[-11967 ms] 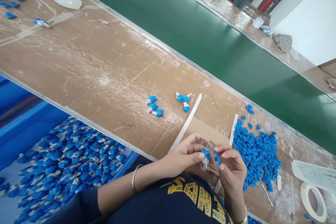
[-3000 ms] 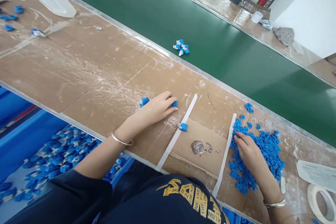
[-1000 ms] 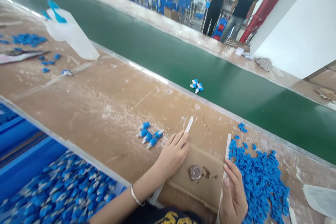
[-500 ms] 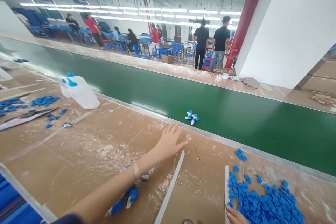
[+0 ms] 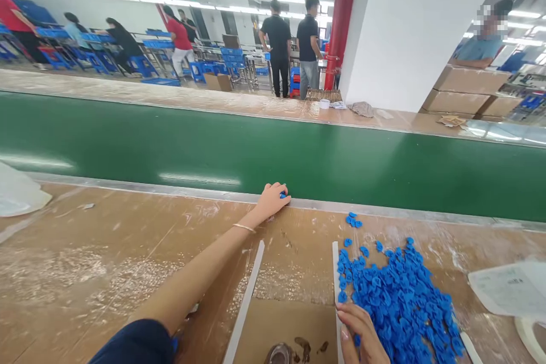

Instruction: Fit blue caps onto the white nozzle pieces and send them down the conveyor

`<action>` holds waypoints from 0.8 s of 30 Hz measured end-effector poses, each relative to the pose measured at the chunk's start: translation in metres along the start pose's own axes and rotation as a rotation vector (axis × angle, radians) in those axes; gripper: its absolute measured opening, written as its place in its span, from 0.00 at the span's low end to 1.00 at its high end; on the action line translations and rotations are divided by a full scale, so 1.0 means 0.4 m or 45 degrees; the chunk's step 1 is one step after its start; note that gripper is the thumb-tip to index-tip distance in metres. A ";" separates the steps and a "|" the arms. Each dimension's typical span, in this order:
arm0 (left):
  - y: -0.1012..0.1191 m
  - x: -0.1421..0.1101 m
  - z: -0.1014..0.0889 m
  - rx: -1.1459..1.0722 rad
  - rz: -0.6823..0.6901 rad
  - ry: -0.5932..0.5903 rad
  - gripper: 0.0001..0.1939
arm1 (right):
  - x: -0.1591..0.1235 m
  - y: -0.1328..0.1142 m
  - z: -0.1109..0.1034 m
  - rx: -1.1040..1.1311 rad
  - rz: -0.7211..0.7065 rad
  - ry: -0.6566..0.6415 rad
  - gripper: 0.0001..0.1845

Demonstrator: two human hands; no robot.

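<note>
My left hand (image 5: 273, 200) reaches out to the near edge of the green conveyor belt (image 5: 205, 151). Its fingers are curled around small blue-and-white parts (image 5: 283, 195), of which only a bit of blue shows. Low in the view, my right hand (image 5: 362, 333) lies with fingers stretched out by a white strip (image 5: 336, 278), at the left side of a heap of small blue plastic pieces (image 5: 396, 290). A blue piece shows close to its fingers. My left forearm hides part of the tabletop, where a little blue peeks out beneath the sleeve.
A second white strip (image 5: 245, 307) borders a brown board (image 5: 294, 318) with a small round metal object (image 5: 279, 354). White plastic containers stand at left (image 5: 21, 190) and right (image 5: 503, 287). Beyond the belt are a white pillar (image 5: 396, 28), cartons (image 5: 464, 79) and several people.
My left hand has closed over the blue-and-white parts that lay on the belt's edge. The head view has swung right, bringing the right-hand container into sight. My right hand stays by the heap.
</note>
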State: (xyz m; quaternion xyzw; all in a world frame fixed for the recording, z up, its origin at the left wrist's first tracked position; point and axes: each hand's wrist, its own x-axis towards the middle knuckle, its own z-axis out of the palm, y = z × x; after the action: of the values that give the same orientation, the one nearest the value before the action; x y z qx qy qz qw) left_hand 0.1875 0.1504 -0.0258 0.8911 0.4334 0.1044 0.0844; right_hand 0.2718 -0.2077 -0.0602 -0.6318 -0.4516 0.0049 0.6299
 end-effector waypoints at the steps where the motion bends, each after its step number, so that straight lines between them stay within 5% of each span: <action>1: 0.006 -0.033 0.002 -0.018 0.043 0.005 0.07 | 0.001 -0.010 -0.002 0.007 0.010 -0.006 0.08; 9: 0.061 -0.399 0.005 -0.103 0.311 -0.062 0.14 | 0.014 -0.058 -0.066 -0.110 0.054 -0.258 0.09; 13: 0.076 -0.479 -0.023 -0.050 0.401 -0.243 0.24 | -0.007 -0.067 -0.077 -0.120 0.134 -0.328 0.09; 18: 0.061 -0.533 -0.082 -0.036 0.314 -0.243 0.44 | -0.020 -0.071 -0.105 -0.166 0.040 -0.342 0.09; 24: -0.039 -0.725 -0.086 0.317 -0.099 0.056 0.27 | 0.003 -0.019 -0.146 -0.493 -0.122 -0.331 0.12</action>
State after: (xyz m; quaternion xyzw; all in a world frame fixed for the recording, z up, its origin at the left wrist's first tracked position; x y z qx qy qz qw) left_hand -0.0081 -0.0672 -0.0292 0.8747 0.4792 0.0659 -0.0324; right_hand 0.3019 -0.2546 -0.0415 -0.7127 -0.5510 -0.0306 0.4331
